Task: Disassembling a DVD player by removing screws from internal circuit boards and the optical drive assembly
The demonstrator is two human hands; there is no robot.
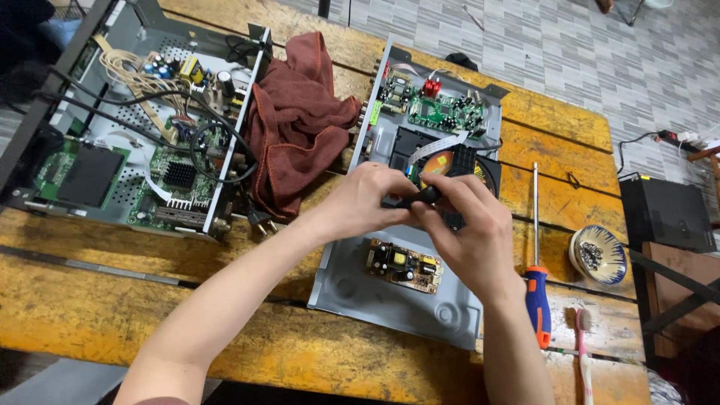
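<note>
Grip: both hands (420, 214) pinch matte black handle (421, 196) | over grey sheet-metal chassis (397, 300) | worn wood table (112, 300)

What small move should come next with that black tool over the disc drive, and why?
Probably steady the black tool and press its tip down into the drive: both the left hand and right hand already grip it right above the drive, in the open grey case.
</note>
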